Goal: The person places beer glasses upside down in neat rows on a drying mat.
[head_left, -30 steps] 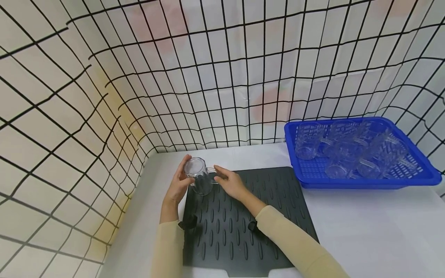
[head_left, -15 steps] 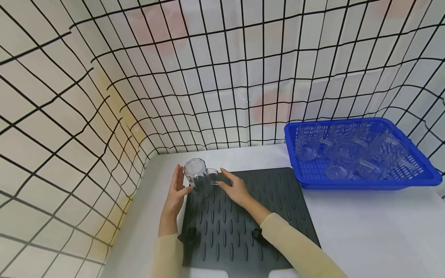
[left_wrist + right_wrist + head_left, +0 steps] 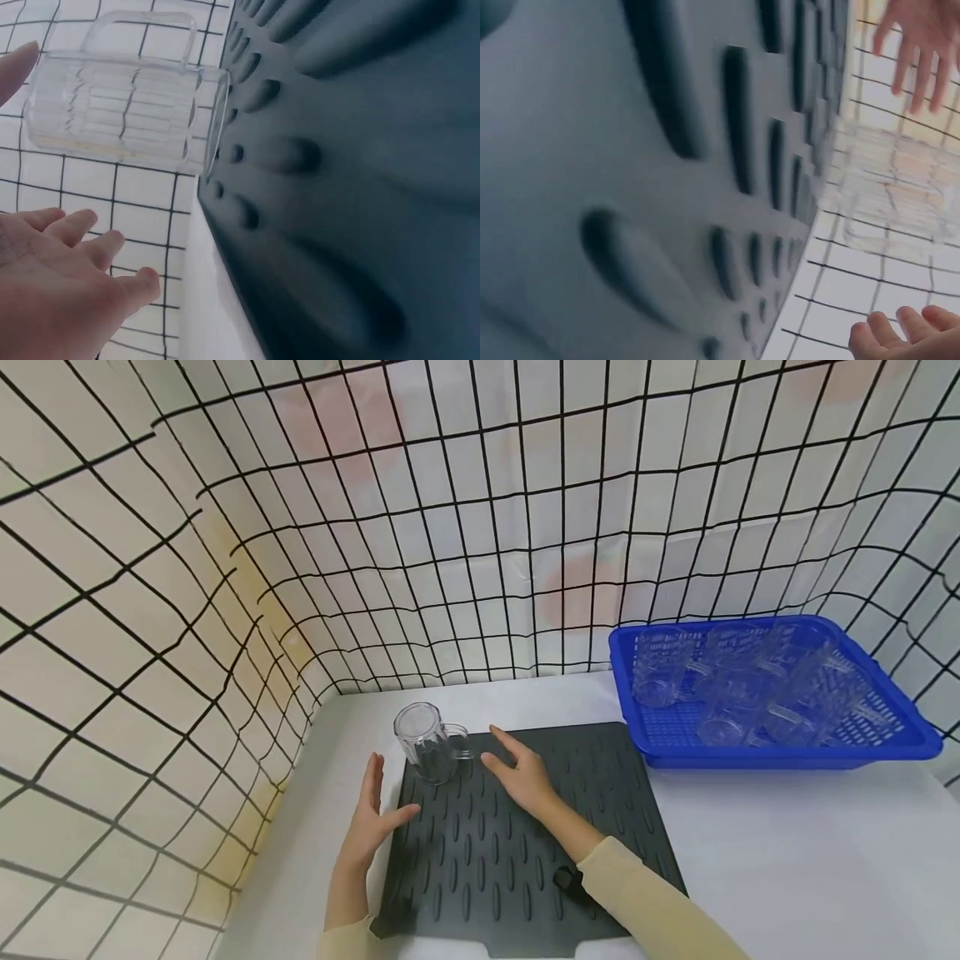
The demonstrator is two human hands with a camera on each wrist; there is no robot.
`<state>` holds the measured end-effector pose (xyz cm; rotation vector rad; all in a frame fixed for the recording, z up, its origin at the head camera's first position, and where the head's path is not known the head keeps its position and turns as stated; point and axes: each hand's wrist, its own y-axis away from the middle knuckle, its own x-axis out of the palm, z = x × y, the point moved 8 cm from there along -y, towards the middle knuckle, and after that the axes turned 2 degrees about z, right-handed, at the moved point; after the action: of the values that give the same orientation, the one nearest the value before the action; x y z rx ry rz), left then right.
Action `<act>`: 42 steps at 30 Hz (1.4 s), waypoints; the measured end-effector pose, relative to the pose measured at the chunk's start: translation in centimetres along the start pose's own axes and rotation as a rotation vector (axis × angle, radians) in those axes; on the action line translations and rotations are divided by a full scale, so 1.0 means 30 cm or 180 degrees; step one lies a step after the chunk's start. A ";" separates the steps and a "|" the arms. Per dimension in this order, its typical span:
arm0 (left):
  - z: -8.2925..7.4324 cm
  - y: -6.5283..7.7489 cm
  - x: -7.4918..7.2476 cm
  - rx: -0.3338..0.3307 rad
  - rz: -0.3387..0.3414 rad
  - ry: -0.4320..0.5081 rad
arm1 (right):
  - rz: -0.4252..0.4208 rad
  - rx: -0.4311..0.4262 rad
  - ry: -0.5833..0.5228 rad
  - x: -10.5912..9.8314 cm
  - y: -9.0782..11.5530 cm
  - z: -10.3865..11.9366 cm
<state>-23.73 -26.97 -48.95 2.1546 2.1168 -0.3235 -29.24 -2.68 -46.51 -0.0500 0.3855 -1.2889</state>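
Note:
A clear glass mug (image 3: 427, 743) stands upside down on the far left corner of the dark ridged drying mat (image 3: 495, 860), its handle pointing right. My left hand (image 3: 369, 827) is apart from the mug, near-left of it, thumb and fingers spread and holding nothing. To the right of the handle, my right hand (image 3: 525, 777) is also off the glass, thumb and fingers apart. The left wrist view shows the mug (image 3: 124, 112) with its rim against the mat and the left fingers (image 3: 97, 244) beside it. In the right wrist view the mug (image 3: 896, 187) lies between both hands.
A blue plastic basket (image 3: 787, 758) holding several clear glass mugs (image 3: 727, 693) stands on the white table (image 3: 787, 860) at the right. Black wire grid panels (image 3: 480, 527) rise behind the table and along the left side.
Both hands have let go of the mug and drawn away from it, the left toward the near left, the right toward the right. The mug stays in place on the mat.

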 end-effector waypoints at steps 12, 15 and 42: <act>-0.004 0.158 0.013 -0.0178 0.0375 -0.0140 | -0.0186 0.0064 -0.0321 -0.152 0.075 0.069; -0.008 0.189 0.023 -0.0141 0.0387 -0.0236 | -0.0186 0.0028 -0.0437 -0.169 0.097 0.101; 0.058 0.284 0.169 -0.0804 0.0611 -0.1431 | -0.0084 -0.0362 -0.0450 -0.410 0.259 0.200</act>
<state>-15.33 -22.64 -52.41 1.9020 1.6018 -0.4450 -22.97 10.07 -39.73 -0.2417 0.3371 -1.2804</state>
